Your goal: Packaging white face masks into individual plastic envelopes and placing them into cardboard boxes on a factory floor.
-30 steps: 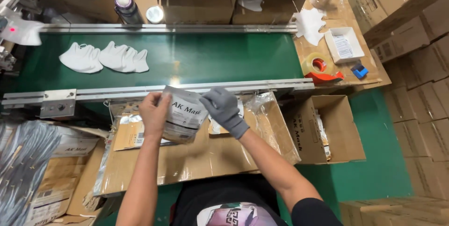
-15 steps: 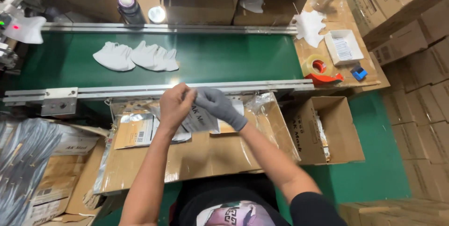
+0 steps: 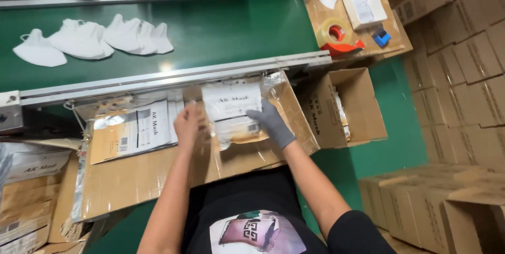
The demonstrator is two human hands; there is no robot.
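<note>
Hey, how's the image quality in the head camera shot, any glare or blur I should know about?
Head view: the bare left hand is motion-blurred; glare streaks the clear bag under the gloved right hand; a bright hotspot sits on the green conveyor belt; the white masks look sharp.

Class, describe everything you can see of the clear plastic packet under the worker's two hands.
The clear plastic packet is a flat, glossy, see-through pouch with a white printed insert inside. It lies face up on a brown cardboard sheet just below the metal rail of the green conveyor belt. The grey-gloved right hand presses on its right side, and the bare left hand touches its left edge. Its lower part looks crinkled and reflective. A similar packet lies to its left.
</note>
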